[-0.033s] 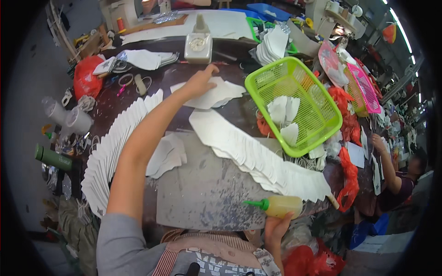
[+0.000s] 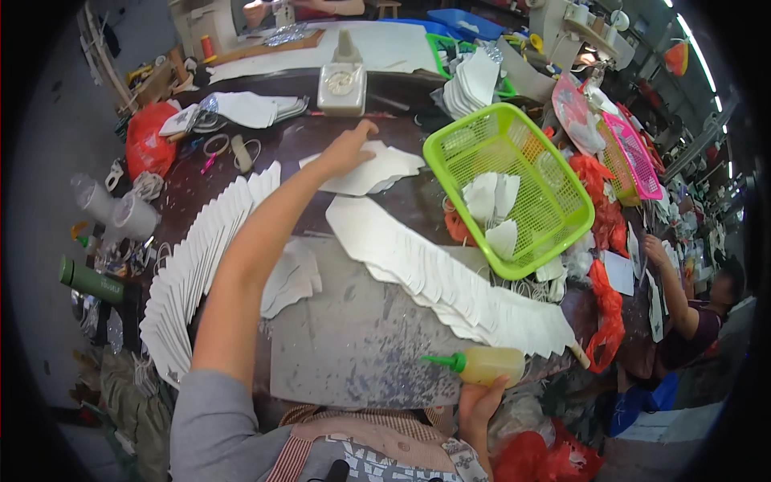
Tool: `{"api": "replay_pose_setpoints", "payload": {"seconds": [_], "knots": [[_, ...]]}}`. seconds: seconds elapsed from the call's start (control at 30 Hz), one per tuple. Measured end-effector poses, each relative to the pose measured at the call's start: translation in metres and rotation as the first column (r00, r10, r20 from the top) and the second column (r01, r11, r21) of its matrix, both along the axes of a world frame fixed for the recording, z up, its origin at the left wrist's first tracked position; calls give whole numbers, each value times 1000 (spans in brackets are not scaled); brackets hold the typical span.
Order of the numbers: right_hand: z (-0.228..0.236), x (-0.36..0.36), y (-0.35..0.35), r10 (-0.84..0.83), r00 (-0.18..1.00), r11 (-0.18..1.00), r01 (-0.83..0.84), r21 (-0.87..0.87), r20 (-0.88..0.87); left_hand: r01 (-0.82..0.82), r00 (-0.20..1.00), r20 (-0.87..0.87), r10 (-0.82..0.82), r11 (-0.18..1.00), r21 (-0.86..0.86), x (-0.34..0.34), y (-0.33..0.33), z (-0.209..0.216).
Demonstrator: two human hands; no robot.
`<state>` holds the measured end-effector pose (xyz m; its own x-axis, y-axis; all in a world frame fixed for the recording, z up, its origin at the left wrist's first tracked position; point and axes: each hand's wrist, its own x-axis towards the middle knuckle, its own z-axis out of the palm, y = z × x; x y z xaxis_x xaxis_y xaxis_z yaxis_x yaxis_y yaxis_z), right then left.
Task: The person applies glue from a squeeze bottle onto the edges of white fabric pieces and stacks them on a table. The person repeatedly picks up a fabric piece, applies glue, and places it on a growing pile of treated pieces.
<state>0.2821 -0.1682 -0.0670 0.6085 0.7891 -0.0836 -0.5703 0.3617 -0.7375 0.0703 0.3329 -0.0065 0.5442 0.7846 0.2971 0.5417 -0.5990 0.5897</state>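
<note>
My left hand [image 2: 350,153] reaches across to the far middle of the table, its fingers apart. It lies on a small stack of white flat cut pieces [image 2: 387,165]. In my right hand [image 2: 482,402], near the front edge, is a squeeze bottle [image 2: 491,365] of yellowish liquid, tipped on its side with its green nozzle pointing left. Between the hands, an overlapping row of white pieces [image 2: 426,269] runs diagonally over a worn grey board [image 2: 345,353]. A second fanned row [image 2: 193,273] stands left of my forearm, which partly covers another small pile [image 2: 293,277].
A green basket [image 2: 590,210] with a few white pieces stands at the right. Beyond my left hand is a square clear container [image 2: 342,90]. A green flask [image 2: 90,279] and red bag [image 2: 151,138] are at the left. Another person [image 2: 683,313] works at the far right.
The whole view has shifted very slightly. Both hands and the bottle keep their places relative to the table.
</note>
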Motion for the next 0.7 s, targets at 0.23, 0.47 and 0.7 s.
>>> {"api": "replay_pose_setpoints", "payload": {"seconds": [0.23,0.47,0.7], "knots": [[11,-5,5,26,1000,998,-27,-55,-5,-130,991,22,131,921,368,-10,-22,-7],[-6,4,1,19,1000,998,-19,-58,9,532,614,683,-395,846,11,-28,-286,188],[-18,14,-4,45,996,999,-47,-21,-78,842,409,862,-300,487,-231,-52,-404,159]]}}
